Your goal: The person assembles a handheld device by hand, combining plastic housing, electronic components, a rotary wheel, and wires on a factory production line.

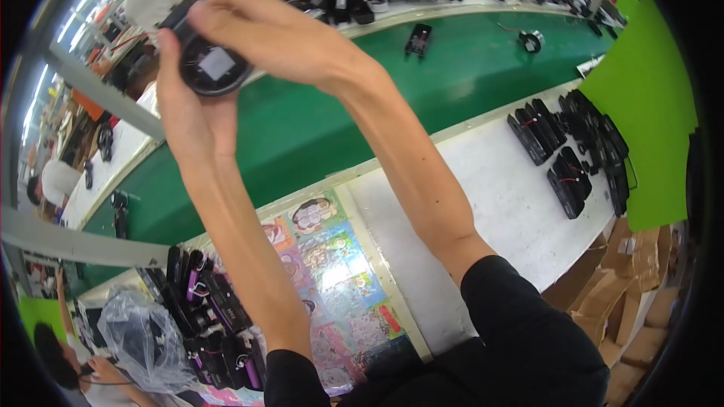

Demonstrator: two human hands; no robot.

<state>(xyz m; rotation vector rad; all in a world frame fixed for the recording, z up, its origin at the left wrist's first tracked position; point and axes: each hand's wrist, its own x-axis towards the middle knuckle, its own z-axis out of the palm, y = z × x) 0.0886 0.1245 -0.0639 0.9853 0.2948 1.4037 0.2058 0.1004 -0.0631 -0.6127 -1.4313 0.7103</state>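
You have one black round-faced device [197, 69] up in both hands, off the table, seen against the far edge of the green conveyor belt [324, 136]; your left hand [197, 117] grips it from below and your right hand [275, 38] closes over its upper side. Judging by the layout, the work is partway: this unit is being handled, while black casings [535, 132] sit grouped at the worktable's [494, 188] right end and black-and-purple devices [222, 301] cluster at its left end beside a clear plastic bag [143, 339]. You can't tell which group is finished. For moving, your best room looks to be the white tabletop between the patterned mat [339, 256] and those casings; mind the raised near-side edge of the belt and the cardboard boxes [630, 271] beyond the right edge.
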